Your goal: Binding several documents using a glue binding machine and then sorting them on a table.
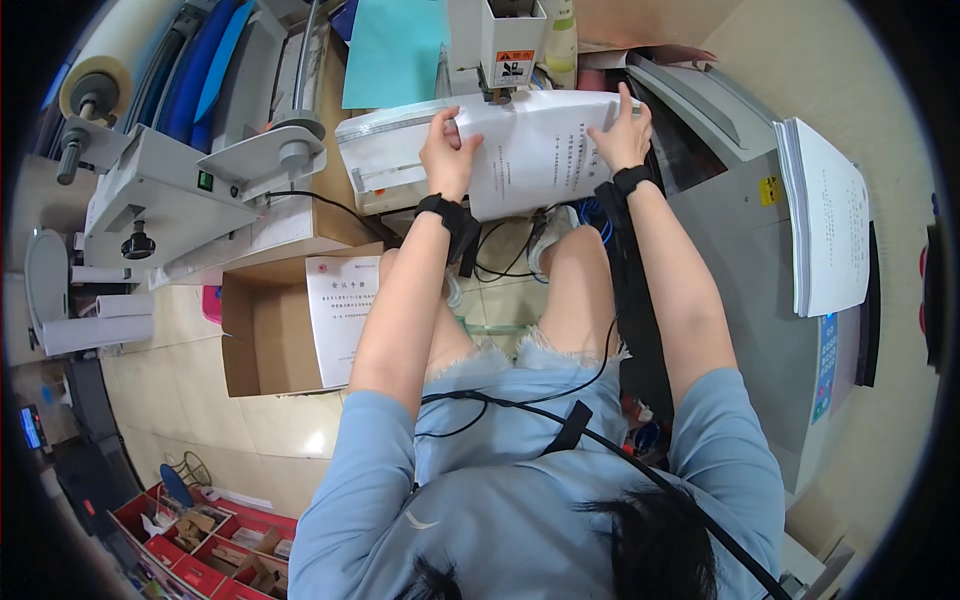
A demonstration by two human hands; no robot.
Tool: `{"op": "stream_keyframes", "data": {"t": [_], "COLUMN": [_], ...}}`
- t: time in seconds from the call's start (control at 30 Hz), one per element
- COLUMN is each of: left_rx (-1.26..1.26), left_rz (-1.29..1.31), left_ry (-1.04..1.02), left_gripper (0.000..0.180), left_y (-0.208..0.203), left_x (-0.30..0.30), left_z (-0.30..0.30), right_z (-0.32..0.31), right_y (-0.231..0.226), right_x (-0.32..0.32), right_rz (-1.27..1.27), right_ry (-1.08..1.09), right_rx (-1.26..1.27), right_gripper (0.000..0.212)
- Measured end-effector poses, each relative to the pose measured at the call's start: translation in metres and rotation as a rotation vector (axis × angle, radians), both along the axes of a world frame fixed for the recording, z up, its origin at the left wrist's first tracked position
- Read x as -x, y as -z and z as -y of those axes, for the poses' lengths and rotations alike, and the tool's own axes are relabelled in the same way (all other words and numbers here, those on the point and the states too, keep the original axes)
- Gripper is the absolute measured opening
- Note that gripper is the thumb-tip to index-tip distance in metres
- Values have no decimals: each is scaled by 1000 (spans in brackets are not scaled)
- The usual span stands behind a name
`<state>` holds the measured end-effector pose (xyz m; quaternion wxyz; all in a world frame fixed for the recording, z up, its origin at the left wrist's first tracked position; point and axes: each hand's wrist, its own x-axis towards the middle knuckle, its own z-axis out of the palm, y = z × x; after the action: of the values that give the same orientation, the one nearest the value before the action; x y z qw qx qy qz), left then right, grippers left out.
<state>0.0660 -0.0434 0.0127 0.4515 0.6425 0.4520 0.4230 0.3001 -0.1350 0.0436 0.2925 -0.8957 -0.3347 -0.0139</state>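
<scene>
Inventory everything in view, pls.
handled paper: count unclear, white, between hands
bench machine: 1, white, ahead
sheet: 1, teal, upper centre
bottle: 1, yellow-green, top
roller machine: 1, white, upper left
cardboard box: 1, brown, left
boxed paper: count unclear, white, inside
grey machine: 1, grey, right
paper stack: 1, white, right
divided box: 1, red, lower left
shirt: 1, blue, below
left hand: 1, bare, at paper
right hand: 1, bare, at paper

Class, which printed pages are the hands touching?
The top centre pages, between left hand and right hand; the cardboard box pages and far right stack lie untouched.
</scene>
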Motion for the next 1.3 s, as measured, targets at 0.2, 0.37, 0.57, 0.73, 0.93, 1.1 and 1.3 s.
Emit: {"op": "stream_keyframes", "data": {"t": [0.2,0.37,0.57,0.73,0.93,1.1,1.3], "left_rx": [-279,-653,-742,-143,422,411,302], "left_rz": [-71,-191,-263,98,463,271,180], "left_ry": [103,259,-173,-200,-786,-909,-835], "left_gripper": [31,35,19,14,31,32,39], "left_y": [-43,-109,-165,-102,13,109,129], "left_x": [65,158,253,343,414,434,373], "left_z": [62,136,174,182,191,184,171], "right_z": [39,59,96,117,232,259,250], "right_y": [-35,-24,-98,-159,-212,-193,-200], "right_x": [24,75,170,162,33,24,42], "right_rz": [419,343,364,460,807,558,414], "right_ry": [-605,-1111,-1298,-1178,138,228,361], "right_rx": [328,-8,-367,-364,40,273,162], "right_gripper": [101,58,19,24,55,49,37]}}
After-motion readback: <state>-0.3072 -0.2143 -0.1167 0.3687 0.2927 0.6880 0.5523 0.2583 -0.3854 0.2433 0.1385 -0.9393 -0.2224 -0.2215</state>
